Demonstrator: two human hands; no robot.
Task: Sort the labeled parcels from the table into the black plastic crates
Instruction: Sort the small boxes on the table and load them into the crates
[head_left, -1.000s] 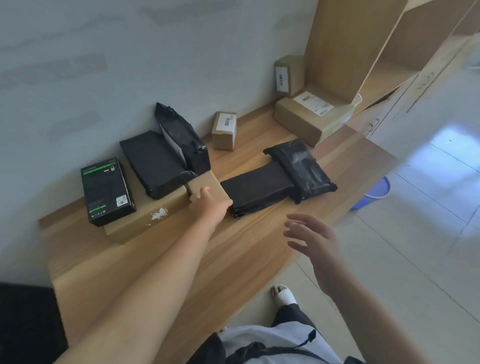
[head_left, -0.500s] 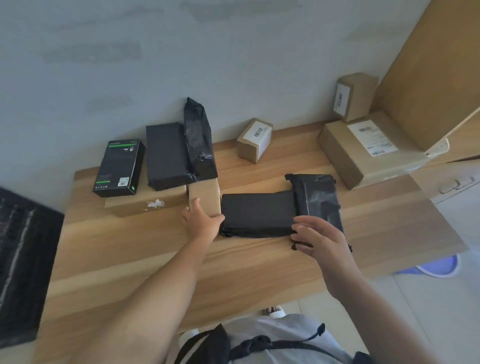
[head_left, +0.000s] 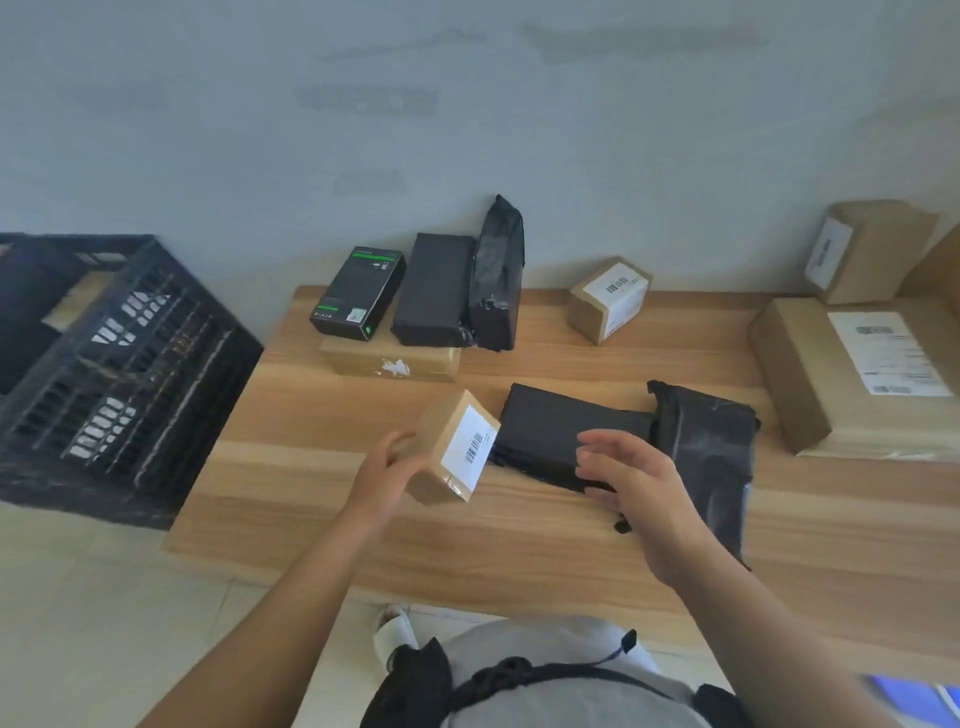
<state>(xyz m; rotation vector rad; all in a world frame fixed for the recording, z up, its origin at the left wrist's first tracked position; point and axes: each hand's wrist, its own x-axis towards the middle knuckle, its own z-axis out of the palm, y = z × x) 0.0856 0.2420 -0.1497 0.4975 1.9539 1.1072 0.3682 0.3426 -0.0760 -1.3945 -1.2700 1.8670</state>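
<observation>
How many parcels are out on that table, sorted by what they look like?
Brown cardboard boxes: 5 (one held in the left hand, at; others at)
Black wrapped parcels: 4 ()
Black printed carton with green stripes: 1
Total: 10

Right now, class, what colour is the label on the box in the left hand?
White with a black barcode, on the small cardboard box; head view.

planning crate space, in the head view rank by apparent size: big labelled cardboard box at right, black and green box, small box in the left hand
1. big labelled cardboard box
2 and 3. unsure: black and green box and the small box in the left hand look alike, and the small box is nearer the camera.
</observation>
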